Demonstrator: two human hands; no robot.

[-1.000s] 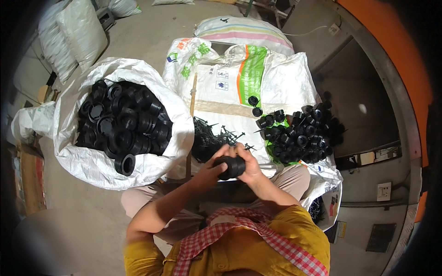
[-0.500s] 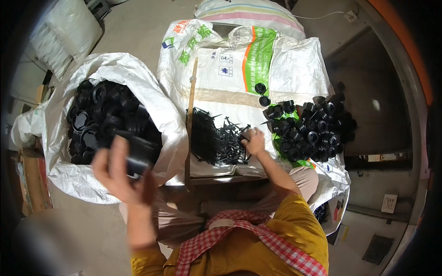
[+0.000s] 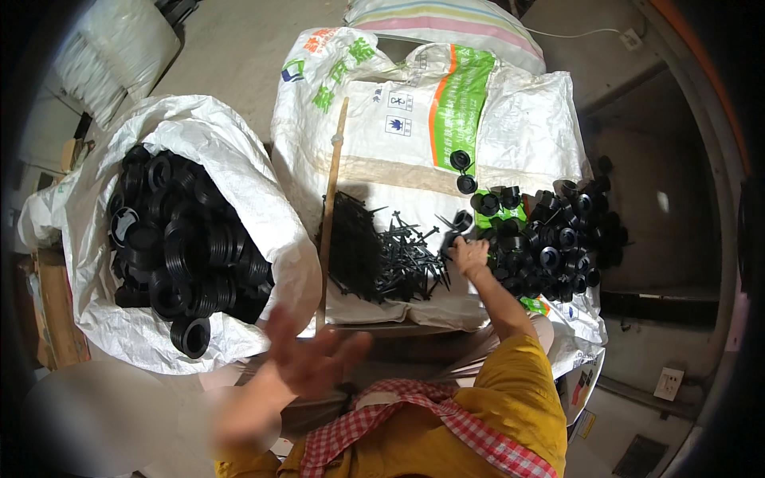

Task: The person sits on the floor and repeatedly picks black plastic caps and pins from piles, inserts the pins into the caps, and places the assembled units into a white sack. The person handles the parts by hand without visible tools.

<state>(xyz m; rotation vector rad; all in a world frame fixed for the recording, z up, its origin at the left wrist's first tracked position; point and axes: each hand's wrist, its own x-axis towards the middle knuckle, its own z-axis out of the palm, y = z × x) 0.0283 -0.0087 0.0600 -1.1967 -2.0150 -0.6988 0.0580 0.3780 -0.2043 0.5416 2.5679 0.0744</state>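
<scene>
My left hand (image 3: 315, 358) is raised over my lap, smeared by motion; its fingers are spread and hold nothing. To its left, a large white woven bag (image 3: 291, 267) is filled with ribbed black plastic collars (image 3: 185, 259). One collar (image 3: 191, 338) is at the bag's near edge. My right hand (image 3: 470, 256) is closed on a small black plastic cap (image 3: 451, 240), partly hidden by the fingers. It is between a heap of thin black pins (image 3: 410, 255) and a pile of small black caps (image 3: 550, 247). Another black cap (image 3: 462, 219) is just beyond the fingers.
A wooden stick (image 3: 331, 187) separates the bag from the sack-covered work surface (image 3: 358, 131). Two joined black caps (image 3: 462, 171) lie farther back. Beyond are a striped sack (image 3: 446, 28) and, far left, stuffed white sacks (image 3: 119, 56). A wall socket (image 3: 670, 383) is at right.
My left hand has let go of the black collar and moved right, toward my lap. My right hand has shifted slightly right and nearer, from the pins toward the cap pile.
</scene>
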